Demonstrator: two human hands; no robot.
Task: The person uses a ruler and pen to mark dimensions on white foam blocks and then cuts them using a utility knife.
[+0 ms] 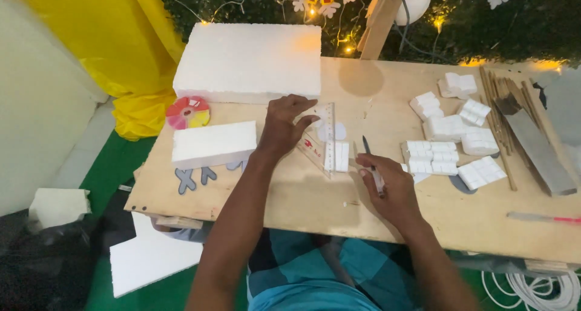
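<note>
My left hand (283, 124) presses a clear plastic set square (321, 136) flat on the wooden board (315, 202), fingers spread over its upper edge. Under the set square's right side lies a small white foam piece (341, 156). My right hand (390, 187) grips a thin craft knife (370, 159), its dark blade pointing up and away, just right of the foam piece and the ruler's edge.
A big white foam slab (251, 59) sits at the back left, a smaller foam block (213, 144) left of my hand, a round colourful disc (188, 112) beside it. Several notched foam pieces (451, 147) lie right, with wooden sticks (499, 105) and a grey flat bar (538, 150).
</note>
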